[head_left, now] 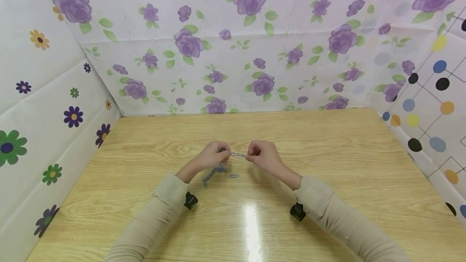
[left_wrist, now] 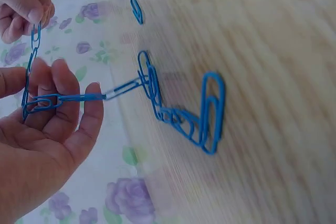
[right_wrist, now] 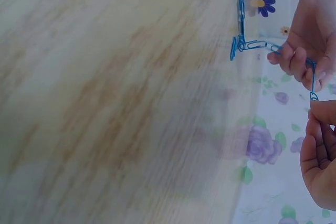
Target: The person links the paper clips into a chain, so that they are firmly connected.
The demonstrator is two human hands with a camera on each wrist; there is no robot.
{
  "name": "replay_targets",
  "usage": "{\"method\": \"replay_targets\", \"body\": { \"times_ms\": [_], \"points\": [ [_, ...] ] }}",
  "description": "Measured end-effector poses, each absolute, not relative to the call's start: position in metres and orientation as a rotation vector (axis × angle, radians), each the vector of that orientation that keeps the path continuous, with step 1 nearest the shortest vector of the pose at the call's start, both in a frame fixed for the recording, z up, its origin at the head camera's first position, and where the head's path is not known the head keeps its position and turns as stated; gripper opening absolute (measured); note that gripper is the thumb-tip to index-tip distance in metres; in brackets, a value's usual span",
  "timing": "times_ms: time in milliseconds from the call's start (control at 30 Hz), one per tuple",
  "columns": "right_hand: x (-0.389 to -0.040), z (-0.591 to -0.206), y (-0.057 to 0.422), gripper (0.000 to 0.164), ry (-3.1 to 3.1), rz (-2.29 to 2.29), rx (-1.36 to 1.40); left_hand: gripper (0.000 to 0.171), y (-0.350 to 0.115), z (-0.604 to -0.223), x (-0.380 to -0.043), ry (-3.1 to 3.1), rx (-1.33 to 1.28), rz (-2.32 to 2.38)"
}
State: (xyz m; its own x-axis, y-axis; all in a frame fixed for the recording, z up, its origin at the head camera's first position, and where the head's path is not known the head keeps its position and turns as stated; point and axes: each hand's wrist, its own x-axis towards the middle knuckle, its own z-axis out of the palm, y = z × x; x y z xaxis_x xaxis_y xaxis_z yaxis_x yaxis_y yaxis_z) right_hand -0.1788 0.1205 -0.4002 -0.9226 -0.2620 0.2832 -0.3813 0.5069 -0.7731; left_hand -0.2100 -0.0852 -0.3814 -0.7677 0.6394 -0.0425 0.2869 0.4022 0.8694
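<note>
A chain of blue paper clips [left_wrist: 181, 121] runs from the tabletop up through my left hand [head_left: 212, 157] and across to my right hand [head_left: 266, 157]. My left hand holds the chain, which passes over its curled fingers in the left wrist view. Between thumb and forefinger, my right hand pinches the clip at the chain's end; the fingertips cover part of that clip. The stretch between the hands is pulled nearly straight, just above the table. Below it, one loose blue paper clip [head_left: 234, 176] lies apart from the chain.
The wooden table [head_left: 327, 140] spreads around both hands, with a glare streak near the front. A floral sheet [head_left: 225, 72] hangs at the back, and patterned sheets stand left and right. Black wrist cameras [head_left: 298, 212] are on both wrists.
</note>
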Motion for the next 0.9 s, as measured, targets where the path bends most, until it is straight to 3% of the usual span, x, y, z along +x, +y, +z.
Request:
{"method": "replay_targets", "body": {
  "times_ms": [333, 433, 633, 900],
  "points": [
    [-0.179, -0.397, 0.121, 0.015, -2.611, 1.489, 0.557, 0.023, -0.088, -0.394, -0.218, 2.077, 0.691, 1.596],
    [-0.178, -0.396, 0.120, 0.014, -2.609, 1.511, 0.555, 0.028, -0.088, -0.394, -0.218, 2.154, 0.748, 1.518],
    [-0.176, -0.394, 0.117, 0.012, -2.609, 1.546, 0.541, 0.021, -0.084, -0.398, -0.218, 2.296, 0.980, 1.376],
    [-0.178, -0.398, 0.118, 0.008, -2.664, 1.543, 0.517, 0.021, -0.090, -0.393, -0.217, 2.350, 0.888, 1.411]
  ]
}}
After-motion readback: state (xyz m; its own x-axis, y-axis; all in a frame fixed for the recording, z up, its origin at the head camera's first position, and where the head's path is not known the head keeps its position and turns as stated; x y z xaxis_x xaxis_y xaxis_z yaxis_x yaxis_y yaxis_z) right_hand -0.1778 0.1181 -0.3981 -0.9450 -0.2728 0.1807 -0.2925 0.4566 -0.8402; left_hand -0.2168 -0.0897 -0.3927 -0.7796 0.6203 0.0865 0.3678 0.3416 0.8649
